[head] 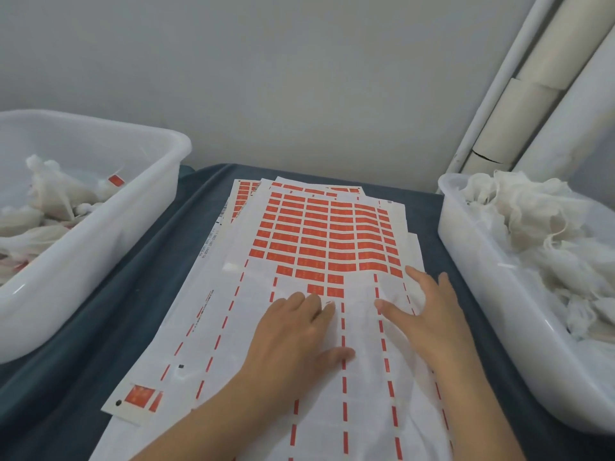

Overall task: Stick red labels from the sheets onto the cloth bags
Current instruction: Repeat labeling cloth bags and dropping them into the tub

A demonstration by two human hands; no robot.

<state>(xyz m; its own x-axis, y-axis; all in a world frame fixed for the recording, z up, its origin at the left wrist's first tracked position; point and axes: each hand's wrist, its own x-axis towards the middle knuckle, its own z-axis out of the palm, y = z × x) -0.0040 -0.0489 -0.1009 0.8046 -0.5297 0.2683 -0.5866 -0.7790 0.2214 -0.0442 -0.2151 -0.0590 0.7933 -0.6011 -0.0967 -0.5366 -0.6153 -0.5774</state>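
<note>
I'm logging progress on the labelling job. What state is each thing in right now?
Top label sheet: near rows stripped, far rows full.
Cloth bag: flat on the sheet, under both hands.
Left hand: flat, open.
Right hand: flat, fingers spread.
Left bin: holds labelled bags.
Right bin: holds unlabelled bags.

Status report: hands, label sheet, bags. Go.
Left hand and right hand open, flat on a sheer cloth bag spread over the label sheet. Sheet's near rows stripped. Nothing in the way.
</note>
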